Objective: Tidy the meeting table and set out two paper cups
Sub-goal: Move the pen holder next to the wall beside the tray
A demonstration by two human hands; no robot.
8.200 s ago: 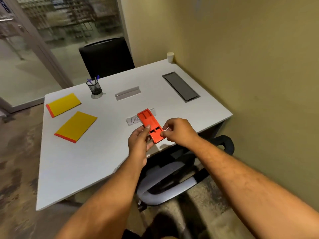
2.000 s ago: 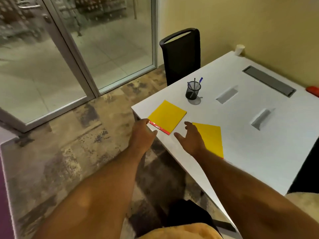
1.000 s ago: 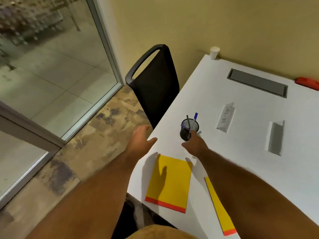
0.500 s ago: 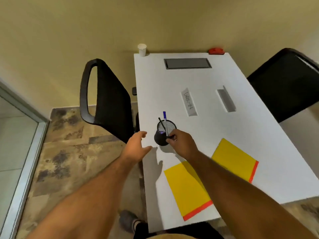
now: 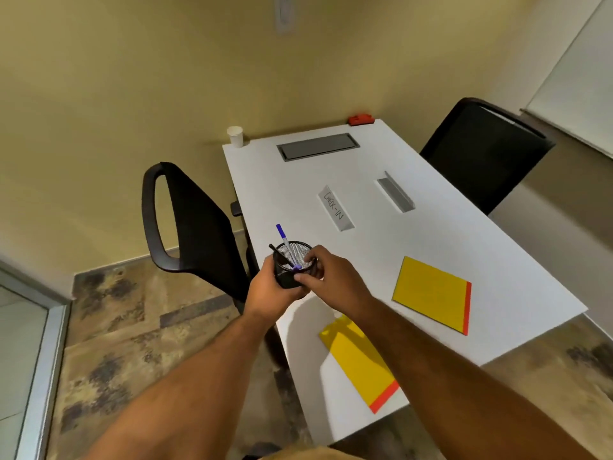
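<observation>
A black mesh pen holder [image 5: 288, 260] with a blue pen and a dark pen is lifted above the left edge of the white table [image 5: 365, 247]. My left hand [image 5: 270, 288] wraps its side and base; my right hand [image 5: 326, 277] grips its right rim. A white paper cup [image 5: 235, 136] stands at the far left corner. Two yellow folders lie near me, one [image 5: 431, 293] to the right and one [image 5: 360, 360] partly under my right forearm. Two name signs lie mid-table, the "CHECK-IN" sign [image 5: 335, 208] and a grey one [image 5: 395, 196].
A grey cable hatch [image 5: 317, 146] sits at the table's far end, an orange-red object [image 5: 361, 119] at the far edge by the wall. One black chair [image 5: 195, 227] stands at the left side, another [image 5: 481, 151] at the right. Glass panel at far left.
I walked round to the table's near end. My right hand reached and took the pen holder, then my left hand closed on it too, and the holder rose off the table.
</observation>
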